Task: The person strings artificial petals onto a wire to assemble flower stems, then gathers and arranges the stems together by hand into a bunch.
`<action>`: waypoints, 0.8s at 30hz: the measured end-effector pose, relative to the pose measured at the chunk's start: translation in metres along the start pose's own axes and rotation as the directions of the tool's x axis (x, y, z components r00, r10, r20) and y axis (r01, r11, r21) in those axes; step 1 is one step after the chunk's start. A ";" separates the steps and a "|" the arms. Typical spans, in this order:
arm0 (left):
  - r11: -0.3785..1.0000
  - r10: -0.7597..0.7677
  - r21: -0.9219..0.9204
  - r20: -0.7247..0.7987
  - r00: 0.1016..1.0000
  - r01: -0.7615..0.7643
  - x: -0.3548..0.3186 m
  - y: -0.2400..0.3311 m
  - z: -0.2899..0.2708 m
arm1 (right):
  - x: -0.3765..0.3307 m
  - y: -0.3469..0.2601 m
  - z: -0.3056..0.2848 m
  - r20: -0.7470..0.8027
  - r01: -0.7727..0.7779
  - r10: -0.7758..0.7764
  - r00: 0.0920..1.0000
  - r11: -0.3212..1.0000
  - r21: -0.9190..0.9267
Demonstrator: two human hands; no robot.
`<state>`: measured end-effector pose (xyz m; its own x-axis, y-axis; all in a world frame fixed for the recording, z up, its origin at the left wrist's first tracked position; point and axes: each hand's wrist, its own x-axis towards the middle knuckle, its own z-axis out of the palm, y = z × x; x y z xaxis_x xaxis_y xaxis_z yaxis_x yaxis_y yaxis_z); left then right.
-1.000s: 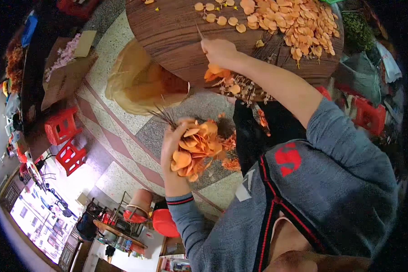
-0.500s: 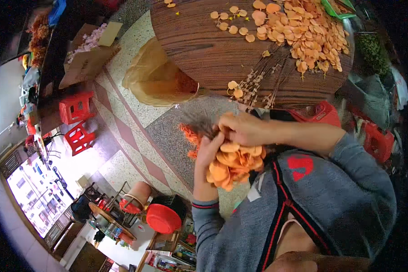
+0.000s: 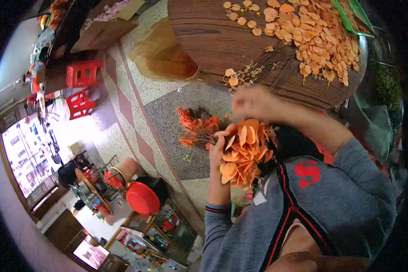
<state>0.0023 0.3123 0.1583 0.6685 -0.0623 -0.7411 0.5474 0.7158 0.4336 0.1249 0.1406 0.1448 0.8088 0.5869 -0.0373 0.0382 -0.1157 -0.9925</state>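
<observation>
My left hand (image 3: 218,144) is closed around the thin stems of a bunch of orange artificial leaves (image 3: 245,156), whose round leaves fan out toward my chest. My right hand (image 3: 255,103), smeared by motion, is above the bunch, close to the table's near edge; its fingers cannot be made out. Just past it on the table lie brown twig stems (image 3: 254,75) with small pale buds. Beyond my left hand, lower down, is a cluster of red-orange artificial flowers (image 3: 197,124) with thin stems.
The round wooden table (image 3: 204,36) carries a large heap of loose orange leaves (image 3: 322,36) and a green tray (image 3: 353,18) at its far right. A brown paper wrap (image 3: 156,59) hangs beside its left edge. Red stools (image 3: 84,73) and a red basin (image 3: 143,198) stand to the left.
My right hand has moved away from the left hand and up toward the table edge. The leaf bunch stays in my left hand. The whole view has shifted slightly.
</observation>
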 end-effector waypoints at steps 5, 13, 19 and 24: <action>0.970 0.039 0.219 0.270 0.962 -0.101 0.005 0.000 -0.044 | 0.085 0.071 -0.015 0.125 0.169 -0.114 0.986 0.658 -0.734; 0.924 -0.250 0.360 0.304 0.919 0.132 0.006 0.002 -0.053 | 0.126 0.099 -0.007 0.381 0.304 0.242 0.892 0.302 -0.903; 0.947 -0.121 0.321 0.290 0.949 0.023 0.015 0.009 -0.062 | 0.138 0.088 -0.020 0.397 0.265 0.344 0.851 0.371 -0.890; 0.971 -0.051 0.240 0.172 0.984 0.008 0.003 0.012 -0.052 | 0.132 0.110 -0.063 0.027 -0.218 0.220 0.975 0.975 -0.047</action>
<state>-0.0157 0.3568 0.1346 0.7163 -0.2174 -0.6630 0.6579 0.5270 0.5379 0.2725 0.1549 0.0375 0.7816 0.5681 -0.2576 -0.1120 -0.2784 -0.9539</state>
